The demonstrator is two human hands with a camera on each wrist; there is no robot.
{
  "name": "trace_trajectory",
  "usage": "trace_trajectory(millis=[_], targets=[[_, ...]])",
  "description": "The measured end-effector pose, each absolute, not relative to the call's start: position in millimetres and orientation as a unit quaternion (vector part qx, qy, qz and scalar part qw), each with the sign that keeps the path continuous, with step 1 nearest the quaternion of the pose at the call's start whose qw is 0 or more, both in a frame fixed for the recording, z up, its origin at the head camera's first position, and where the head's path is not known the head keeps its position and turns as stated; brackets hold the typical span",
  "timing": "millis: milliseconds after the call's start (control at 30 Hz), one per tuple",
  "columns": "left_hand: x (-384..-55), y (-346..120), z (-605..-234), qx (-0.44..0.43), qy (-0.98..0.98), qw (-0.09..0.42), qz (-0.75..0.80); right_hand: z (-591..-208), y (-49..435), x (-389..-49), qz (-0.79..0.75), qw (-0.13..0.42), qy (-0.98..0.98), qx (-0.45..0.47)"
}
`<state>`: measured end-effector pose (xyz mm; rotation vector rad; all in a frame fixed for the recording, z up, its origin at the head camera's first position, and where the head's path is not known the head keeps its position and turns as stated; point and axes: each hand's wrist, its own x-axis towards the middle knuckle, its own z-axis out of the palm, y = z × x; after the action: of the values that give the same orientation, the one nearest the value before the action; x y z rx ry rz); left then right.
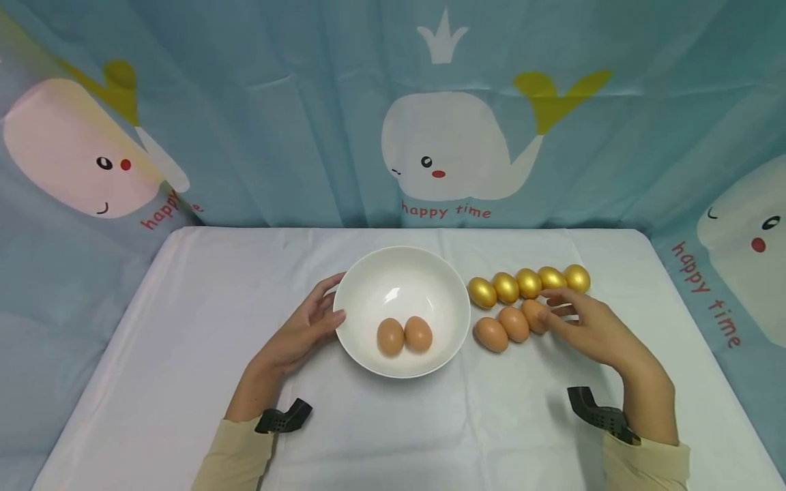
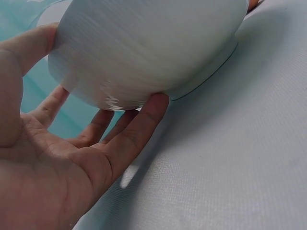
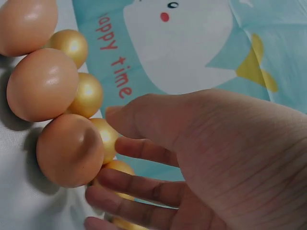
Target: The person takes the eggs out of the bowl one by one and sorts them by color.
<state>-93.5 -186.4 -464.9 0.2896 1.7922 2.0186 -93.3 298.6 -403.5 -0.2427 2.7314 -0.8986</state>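
Observation:
A white bowl (image 1: 402, 273) stands at the middle of the table with two brown eggs (image 1: 390, 337) lying side by side inside it. My left hand (image 1: 303, 331) holds the bowl's left side, its thumb at the rim and its other fingers against the outer wall, which shows from below in the left wrist view. To the right of the bowl, three brown eggs (image 1: 513, 324) lie in a slanting row. By the rightmost of these, a brown egg (image 3: 70, 150), my right hand (image 1: 586, 327) is held with thumb and fingers apart around its end.
Several gold eggs (image 1: 529, 283) form a row just behind the brown ones, right of the bowl. A white cloth (image 1: 393, 436) covers the table. Behind it hangs a blue curtain (image 1: 344, 136) with whale prints. Each wrist carries a black mount (image 1: 598, 412).

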Motion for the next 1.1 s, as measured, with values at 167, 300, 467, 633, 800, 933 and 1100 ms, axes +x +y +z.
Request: trace_trajectory(millis=[167,300,467,633,800,933,1100], targets=[[-93.1,-186.3,-463.8,0.105,0.641,0.214,0.729,-402.5,296.9,-92.1,-0.323,0.062,0.941,-0.086],[-94.1,-186.3,-463.9,0.106,0.640,0.218,0.730,-402.9,292.4,-91.6,-0.322,-0.023,0.941,-0.099],[-94.1,-187.2,-466.2,0.107,0.644,0.211,0.728,-403.8,283.4,-94.0,-0.338,-0.064,0.931,-0.120],[-92.5,-187.7,-468.5,0.109,0.650,0.209,0.723,-403.7,274.3,-93.1,-0.343,-0.080,0.926,-0.134],[-91.0,-189.6,-463.5,0.108,0.651,0.202,0.724,-403.9,258.3,-97.7,-0.336,-0.087,0.926,-0.150],[-92.3,-189.9,-459.7,0.108,0.649,0.204,0.725,-396.0,242.8,-102.3,-0.337,-0.090,0.917,-0.191],[-93.5,-186.6,-462.9,0.107,0.644,0.212,0.727,-379.8,230.1,-99.8,-0.335,-0.074,0.914,-0.218]])
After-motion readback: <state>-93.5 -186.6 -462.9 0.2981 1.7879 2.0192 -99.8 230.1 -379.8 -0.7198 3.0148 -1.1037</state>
